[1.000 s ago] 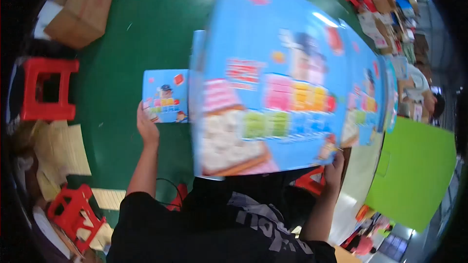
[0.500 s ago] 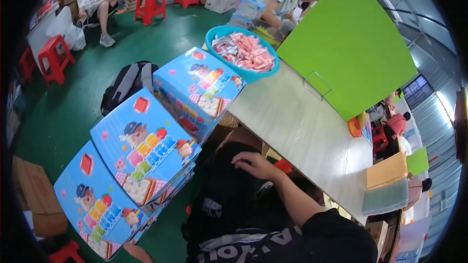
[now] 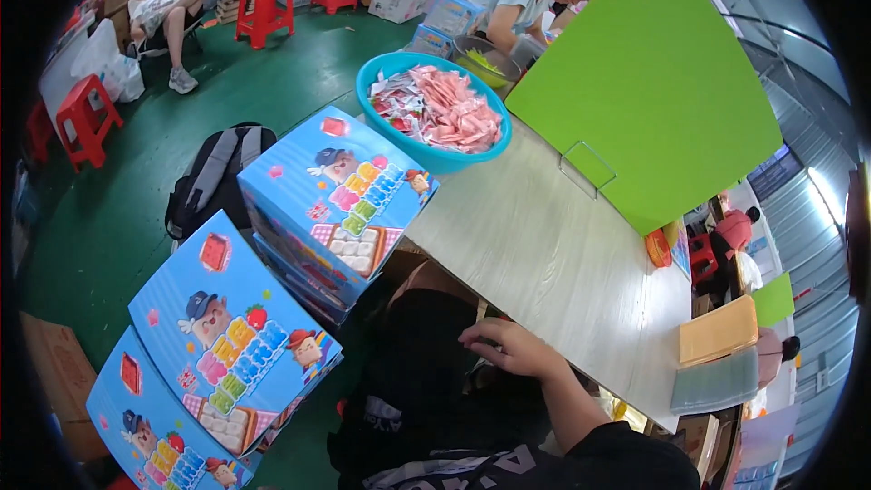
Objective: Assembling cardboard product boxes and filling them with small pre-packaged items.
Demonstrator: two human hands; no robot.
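Observation:
My right hand hovers over my lap beside the table's near edge, its fingers loosely bent and somewhat apart, with nothing in them. My left hand is out of sight. To my left, blue cartoon-printed cardboard boxes stand in stacks: one box next to the table corner, a second box nearer to me, and a third box at the lower left. A turquoise basin at the table's far left end holds a heap of small pink and white packets.
The pale table carries a green upright panel with a wire handle. A black backpack lies on the green floor behind the boxes. Another person works beyond the basin. Red stools stand farther back.
My left hand, at the lower edge beside the nearest box before, has left the view. My right hand has shifted slightly right and down. The boxes appear lower and farther left as the view turned.

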